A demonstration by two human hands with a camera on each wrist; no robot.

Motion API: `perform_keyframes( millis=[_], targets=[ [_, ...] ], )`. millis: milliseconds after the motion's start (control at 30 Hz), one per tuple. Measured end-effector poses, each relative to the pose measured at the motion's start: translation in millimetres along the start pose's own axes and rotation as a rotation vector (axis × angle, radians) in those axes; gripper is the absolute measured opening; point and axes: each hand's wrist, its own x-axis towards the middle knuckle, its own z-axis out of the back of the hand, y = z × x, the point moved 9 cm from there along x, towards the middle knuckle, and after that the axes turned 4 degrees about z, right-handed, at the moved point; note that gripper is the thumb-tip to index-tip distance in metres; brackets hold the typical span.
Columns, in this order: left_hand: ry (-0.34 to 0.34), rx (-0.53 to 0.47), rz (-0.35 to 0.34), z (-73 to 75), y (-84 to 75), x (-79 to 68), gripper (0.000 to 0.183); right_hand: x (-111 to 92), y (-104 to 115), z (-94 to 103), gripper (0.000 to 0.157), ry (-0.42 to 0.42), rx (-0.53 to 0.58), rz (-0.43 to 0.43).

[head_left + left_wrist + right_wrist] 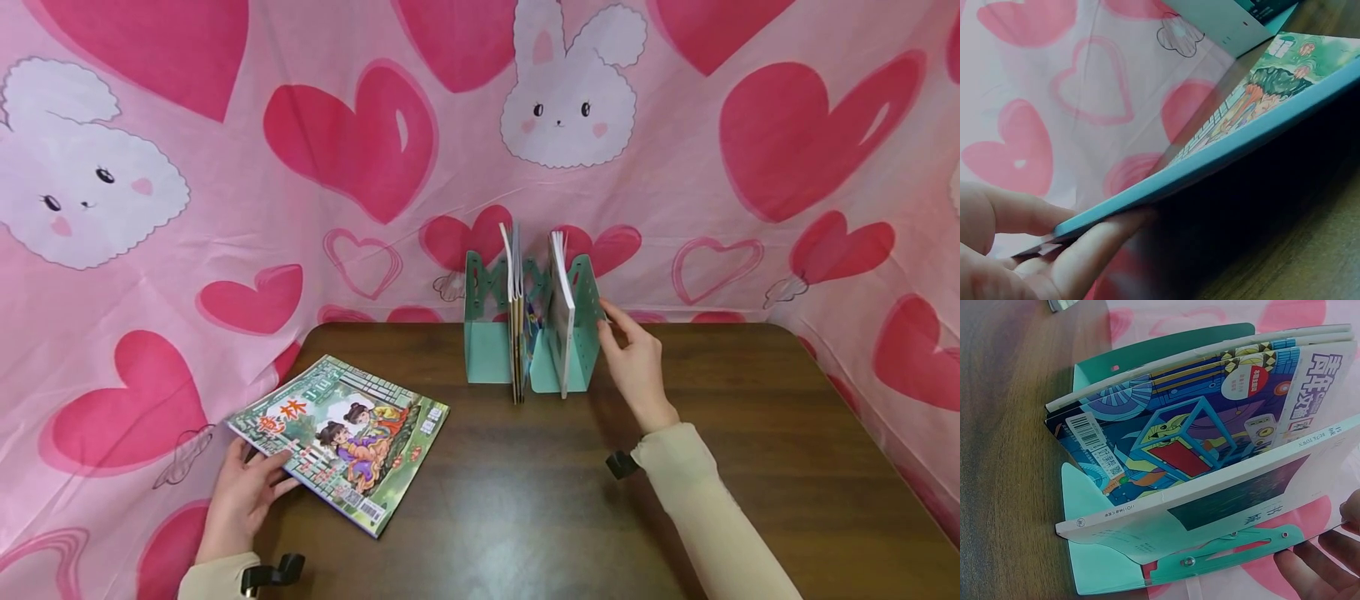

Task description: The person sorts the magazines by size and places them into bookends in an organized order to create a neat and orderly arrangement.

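My left hand pinches a colourful magazine by its near-left corner, thumb above and fingers below. The magazine's left side is raised off the table; in the left wrist view its blue spine slants upward. My right hand holds the right end panel of a mint-green expandable book rack at its edge; in the right wrist view the fingers lie mostly outside it. Inside the rack stand a few thin magazines in the middle and a white magazine leaning near the right panel.
A dark brown wooden table bears the rack near its back edge. Behind and at both sides hangs a pink cloth with hearts and rabbits. Black straps circle both wrists.
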Motion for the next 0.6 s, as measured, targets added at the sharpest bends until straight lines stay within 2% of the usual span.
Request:
perform_keyframes(
  millis=[100,200,333,600],
  targets=[
    [0.0,-0.06,-0.045,0.1,-2.5,-3.9,0.072,0,0,0.0,0.036,0.003,0.003,0.001],
    [0.02,-0.115,-0.121,-3.8,-9.1,-8.9,0.066,0,1,0.1,0.036,0.004,0.011,0.003],
    [0.02,-0.138,-0.212,-12.4,-21.4,-16.1,0.062,-1,1,-0.1,0.037,0.007,0.015,0.0],
    [-0.146,-0.087,-0.247,-29.5,-43.7,-33.3,0.076,-1,1,0.2,0.036,-0.001,0.004,0.0]
  ],
)
